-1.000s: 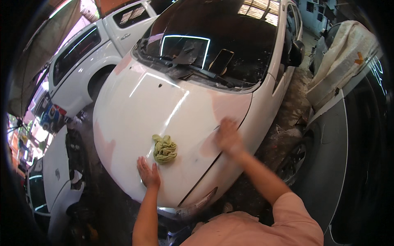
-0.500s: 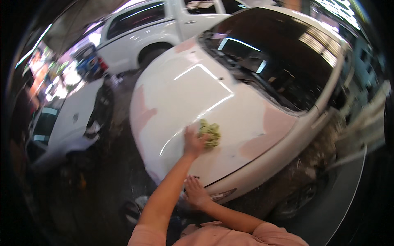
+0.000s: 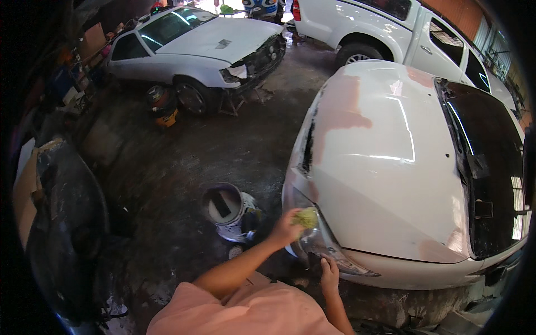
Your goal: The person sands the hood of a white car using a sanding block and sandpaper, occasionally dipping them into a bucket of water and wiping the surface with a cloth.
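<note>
My left hand (image 3: 287,228) is closed on a crumpled yellow-green cloth (image 3: 306,218), at the headlight (image 3: 324,240) on the front corner of a white car. The car's bonnet (image 3: 385,178) is white with dull pink patches along its edges. Lower down, beside the same headlight, my right hand (image 3: 329,272) has its fingers curled at a dark, thin piece (image 3: 316,260); its kind is too small to make out. To the left of my left hand stands a white bucket (image 3: 226,230) of pale liquid, with a dark rectangular block in its mouth.
Across the dark, wet-looking floor (image 3: 162,167) is another white car (image 3: 195,42) with its front stripped. A black-and-orange drum-shaped object (image 3: 162,106) stands by its wheel. A white pickup (image 3: 357,25) is behind the bonnet. A large black panel (image 3: 70,206) leans at the left.
My left hand has carried the cloth off the bonnet to the headlight corner. My right hand has gone from lying on the bonnet's edge to beside the headlight. The view has swung left.
</note>
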Demonstrator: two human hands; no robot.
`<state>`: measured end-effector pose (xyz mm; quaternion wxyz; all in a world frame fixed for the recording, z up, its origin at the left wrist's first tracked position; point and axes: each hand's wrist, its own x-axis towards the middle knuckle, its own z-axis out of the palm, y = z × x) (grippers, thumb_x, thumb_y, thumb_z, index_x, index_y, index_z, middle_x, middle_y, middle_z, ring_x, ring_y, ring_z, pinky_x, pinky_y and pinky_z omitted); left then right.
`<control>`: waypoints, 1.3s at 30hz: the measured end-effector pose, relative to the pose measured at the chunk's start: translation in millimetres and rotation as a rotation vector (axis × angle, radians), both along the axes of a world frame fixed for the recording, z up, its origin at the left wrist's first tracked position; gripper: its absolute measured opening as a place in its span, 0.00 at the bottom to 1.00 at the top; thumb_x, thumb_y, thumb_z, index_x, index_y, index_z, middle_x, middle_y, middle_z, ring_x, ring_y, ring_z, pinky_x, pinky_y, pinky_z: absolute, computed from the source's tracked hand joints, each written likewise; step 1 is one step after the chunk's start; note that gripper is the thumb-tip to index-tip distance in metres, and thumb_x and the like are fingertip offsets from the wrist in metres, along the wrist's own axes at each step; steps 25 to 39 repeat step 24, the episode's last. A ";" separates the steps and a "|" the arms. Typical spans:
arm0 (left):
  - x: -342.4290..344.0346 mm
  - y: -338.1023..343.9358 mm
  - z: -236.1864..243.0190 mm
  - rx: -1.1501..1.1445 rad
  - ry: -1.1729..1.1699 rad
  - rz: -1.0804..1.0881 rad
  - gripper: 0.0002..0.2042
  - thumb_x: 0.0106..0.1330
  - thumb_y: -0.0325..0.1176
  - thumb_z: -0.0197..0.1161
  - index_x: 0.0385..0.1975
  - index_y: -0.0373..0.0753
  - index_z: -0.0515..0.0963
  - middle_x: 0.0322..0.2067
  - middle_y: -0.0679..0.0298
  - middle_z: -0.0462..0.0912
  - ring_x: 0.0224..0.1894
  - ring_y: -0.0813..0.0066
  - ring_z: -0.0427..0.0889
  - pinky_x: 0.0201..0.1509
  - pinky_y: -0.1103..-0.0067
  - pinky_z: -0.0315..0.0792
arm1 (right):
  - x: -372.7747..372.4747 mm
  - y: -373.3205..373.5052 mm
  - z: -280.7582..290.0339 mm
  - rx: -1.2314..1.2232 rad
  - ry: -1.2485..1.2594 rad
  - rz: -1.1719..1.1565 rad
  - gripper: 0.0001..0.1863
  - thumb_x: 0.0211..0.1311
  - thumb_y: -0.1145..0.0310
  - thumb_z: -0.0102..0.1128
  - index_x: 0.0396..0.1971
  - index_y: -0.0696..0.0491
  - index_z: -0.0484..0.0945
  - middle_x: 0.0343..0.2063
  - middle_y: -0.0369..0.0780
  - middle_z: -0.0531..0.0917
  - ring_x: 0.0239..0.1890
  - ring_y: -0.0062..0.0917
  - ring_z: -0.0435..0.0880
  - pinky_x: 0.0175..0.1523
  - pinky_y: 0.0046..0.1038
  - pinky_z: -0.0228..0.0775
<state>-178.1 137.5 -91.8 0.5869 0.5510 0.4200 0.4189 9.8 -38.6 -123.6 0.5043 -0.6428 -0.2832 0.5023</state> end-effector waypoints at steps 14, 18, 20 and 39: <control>-367.2 22.9 -100.8 -0.687 -0.056 0.388 0.28 0.64 0.32 0.66 0.65 0.37 0.71 0.53 0.59 0.82 0.55 0.64 0.83 0.60 0.69 0.77 | -271.5 214.4 -143.0 -0.336 -0.182 0.194 0.43 0.74 0.52 0.66 0.76 0.64 0.59 0.56 0.43 0.84 0.55 0.30 0.82 0.60 0.30 0.73; -376.4 68.9 -150.9 -0.432 0.418 0.181 0.34 0.61 0.33 0.69 0.69 0.34 0.68 0.60 0.51 0.80 0.62 0.53 0.79 0.68 0.63 0.72 | -289.7 169.1 -162.2 -0.274 -0.486 0.545 0.37 0.71 0.55 0.68 0.71 0.63 0.69 0.58 0.51 0.84 0.58 0.41 0.85 0.65 0.35 0.74; -364.9 102.1 -168.9 -0.389 0.701 0.060 0.37 0.60 0.35 0.70 0.71 0.35 0.67 0.66 0.46 0.75 0.69 0.48 0.75 0.73 0.62 0.69 | -275.1 133.2 -146.5 -0.284 -0.485 0.532 0.34 0.71 0.55 0.67 0.68 0.63 0.74 0.61 0.54 0.82 0.64 0.44 0.81 0.71 0.39 0.70; -326.8 138.1 -201.0 -0.445 0.903 -0.124 0.42 0.61 0.40 0.70 0.77 0.39 0.63 0.77 0.42 0.59 0.79 0.44 0.60 0.79 0.59 0.62 | -257.7 85.8 -130.5 -0.381 -0.698 0.633 0.34 0.73 0.53 0.66 0.69 0.61 0.73 0.69 0.53 0.76 0.74 0.42 0.72 0.78 0.40 0.60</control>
